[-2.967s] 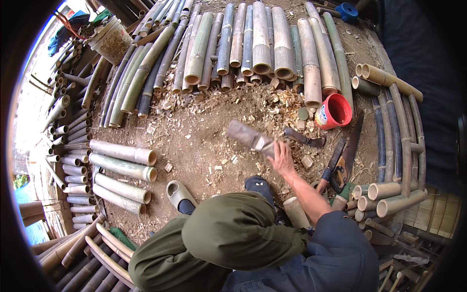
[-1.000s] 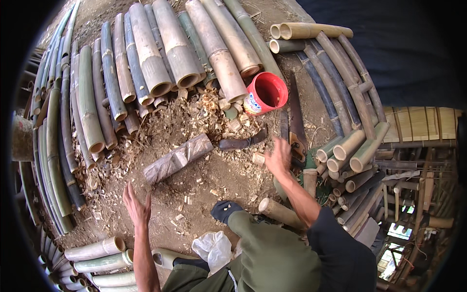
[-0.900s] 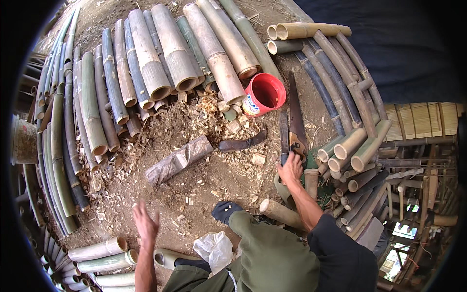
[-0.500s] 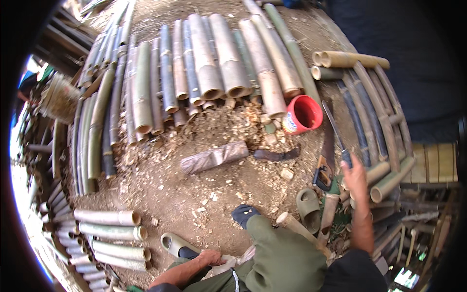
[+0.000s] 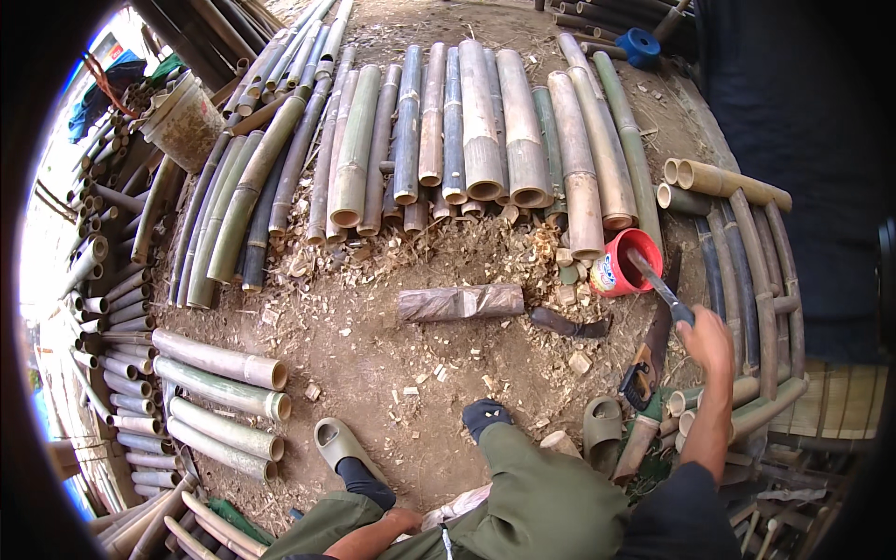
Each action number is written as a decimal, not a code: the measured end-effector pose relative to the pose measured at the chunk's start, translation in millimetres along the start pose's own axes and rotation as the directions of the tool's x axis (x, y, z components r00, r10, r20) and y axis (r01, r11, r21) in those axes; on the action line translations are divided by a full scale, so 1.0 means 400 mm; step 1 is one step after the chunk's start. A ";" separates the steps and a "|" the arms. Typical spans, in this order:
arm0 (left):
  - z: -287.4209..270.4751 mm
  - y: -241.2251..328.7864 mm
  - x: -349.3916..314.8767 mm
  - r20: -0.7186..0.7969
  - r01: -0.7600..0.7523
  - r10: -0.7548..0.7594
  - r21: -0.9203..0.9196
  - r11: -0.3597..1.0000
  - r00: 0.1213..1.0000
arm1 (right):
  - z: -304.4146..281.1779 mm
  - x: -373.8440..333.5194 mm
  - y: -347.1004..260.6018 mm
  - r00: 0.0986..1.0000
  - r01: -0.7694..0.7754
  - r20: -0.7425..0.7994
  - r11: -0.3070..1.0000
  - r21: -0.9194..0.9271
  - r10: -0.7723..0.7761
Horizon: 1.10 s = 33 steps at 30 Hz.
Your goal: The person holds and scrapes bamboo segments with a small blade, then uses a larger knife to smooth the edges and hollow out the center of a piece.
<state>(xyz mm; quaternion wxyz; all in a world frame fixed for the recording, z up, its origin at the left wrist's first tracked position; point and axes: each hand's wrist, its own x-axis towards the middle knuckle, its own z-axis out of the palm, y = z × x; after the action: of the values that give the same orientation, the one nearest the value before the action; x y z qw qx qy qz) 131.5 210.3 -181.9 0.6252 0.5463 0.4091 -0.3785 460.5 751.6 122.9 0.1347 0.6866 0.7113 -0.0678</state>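
My right hand (image 5: 707,342) grips the blue-grey handle of a long, narrow metal tool (image 5: 667,297). Its far end reaches into the mouth of a small red bucket (image 5: 609,276) lying tilted on the ground; the tip is hidden inside. Low in the view, my left hand (image 5: 401,521) rests near my lap beside a whitish cloth (image 5: 455,504), its fingers mostly hidden. In front of my feet lies a short brown wrapped block (image 5: 460,302), and just right of it a dark curved blade-like piece (image 5: 570,324). A handsaw (image 5: 642,371) stands below the bucket.
Rows of bamboo poles (image 5: 481,121) lie across the far side, with more cut lengths (image 5: 224,373) at left. A bamboo frame (image 5: 747,271) stands at right. Wood chips cover the dirt. A sandal (image 5: 602,429) and a dirty white bucket (image 5: 185,121) are also here.
My right hand has swung the tool's far end leftward into the red bucket; before, it was outside, to the bucket's right. The view has shifted, so the scene sits further right.
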 end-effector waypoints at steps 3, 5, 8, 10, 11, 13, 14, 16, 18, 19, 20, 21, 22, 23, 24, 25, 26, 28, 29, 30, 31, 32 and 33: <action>-0.018 -0.021 0.006 -0.097 -0.006 0.001 -0.051 0.999 0.995 | 0.142 -0.119 0.008 0.965 0.159 -0.255 0.911 0.381 -0.062; -0.066 -0.021 0.014 -0.064 -0.040 0.039 -0.012 0.999 0.997 | 0.209 -0.174 -0.128 0.981 0.131 -0.195 0.717 0.685 0.007; -0.253 0.003 -0.042 -0.043 -0.100 0.104 0.078 0.992 0.994 | 0.462 -0.157 -0.254 0.974 0.166 -0.219 0.495 0.853 0.050; -0.391 0.016 -0.149 -0.216 -0.036 0.040 0.020 0.999 0.976 | 0.591 -0.121 -0.344 0.939 0.246 -0.342 0.608 0.755 0.045; -0.425 0.012 -0.175 -0.292 0.011 -0.016 -0.019 1.000 0.956 | 0.629 -0.103 -0.395 0.949 0.241 -0.315 0.575 0.782 0.031; -0.472 -0.003 -0.206 -0.609 -0.009 -0.012 -0.031 0.999 0.793 | 0.685 -0.070 -0.470 0.931 0.282 -0.363 0.577 0.766 0.027; -0.495 -0.008 -0.218 -0.645 -0.036 -0.029 -0.086 0.996 0.763 | 0.691 -0.062 -0.498 0.922 0.297 -0.386 0.587 0.753 0.029; -0.559 -0.015 -0.239 -0.719 -0.108 -0.042 -0.161 0.981 0.694 | 0.734 -0.010 -0.465 0.942 0.270 -0.335 0.626 0.732 -0.015; -0.583 -0.047 -0.242 -0.742 -0.171 -0.077 -0.252 0.952 0.666 | 0.730 0.042 -0.412 0.899 0.338 -0.411 0.836 0.432 -0.151; -0.589 -0.066 -0.243 -0.752 -0.203 -0.098 -0.297 0.933 0.652 | 0.700 0.047 -0.410 0.919 0.312 -0.354 0.873 0.375 -0.176; -0.603 -0.076 -0.239 -0.767 -0.215 -0.098 -0.296 0.931 0.634 | 0.662 0.057 -0.398 0.935 0.281 -0.301 0.910 0.305 -0.187; -0.616 -0.087 -0.237 -0.781 -0.225 -0.098 -0.295 0.929 0.617 | 0.677 0.089 -0.362 0.915 0.369 -0.243 0.912 0.180 -0.322; -0.642 -0.091 -0.231 -0.799 -0.245 -0.085 -0.280 0.928 0.595 | 0.677 0.115 -0.318 0.885 0.443 -0.229 0.885 0.141 -0.406; -0.672 -0.092 -0.226 -0.801 -0.229 -0.070 -0.253 0.940 0.595 | 0.686 0.138 -0.273 0.849 0.513 -0.209 0.852 0.103 -0.485; -0.700 -0.093 -0.240 -0.816 -0.251 -0.068 -0.255 0.934 0.574 | 0.678 0.164 -0.251 0.802 0.585 -0.195 0.808 0.069 -0.565; -0.710 -0.104 -0.255 -0.819 -0.264 -0.085 -0.279 0.924 0.568 | 0.656 0.169 -0.241 0.780 0.623 -0.122 0.781 0.050 -0.614; -0.722 -0.107 -0.270 -0.818 -0.286 -0.086 -0.295 0.912 0.569 | 0.610 0.158 -0.233 0.791 0.610 0.064 0.792 0.006 -0.609; -0.749 -0.136 -0.304 -0.799 -0.312 -0.141 -0.382 0.870 0.584 | 0.617 0.156 -0.174 0.764 0.644 0.080 0.763 -0.055 -0.640; -0.757 -0.159 -0.320 -0.812 -0.342 -0.164 -0.407 0.847 0.559 | 0.616 0.159 -0.143 0.710 0.702 0.059 0.698 -0.139 -0.702; -0.763 -0.178 -0.330 -0.824 -0.374 -0.189 -0.431 0.821 0.535 | 0.622 0.163 -0.102 0.646 0.750 0.048 0.622 -0.225 -0.761; -0.765 -0.206 -0.329 -0.843 -0.385 -0.210 -0.430 0.816 0.496 | 0.631 0.164 -0.080 0.571 0.789 0.042 0.533 -0.304 -0.820; -0.769 -0.221 -0.329 -0.874 -0.337 -0.247 -0.402 0.851 0.418 | 0.643 0.153 -0.067 0.553 0.793 0.037 0.512 -0.330 -0.833; -0.775 -0.230 -0.326 -0.900 -0.283 -0.277 -0.377 0.882 0.337 | 0.649 0.140 -0.048 0.534 0.796 0.032 0.489 -0.356 -0.845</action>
<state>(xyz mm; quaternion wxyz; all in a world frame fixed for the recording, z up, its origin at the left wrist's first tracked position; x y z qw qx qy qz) -32.9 510.7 -117.0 0.3860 0.4931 0.7704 0.1198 465.9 731.4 -142.5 0.1451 0.2335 0.9604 0.0460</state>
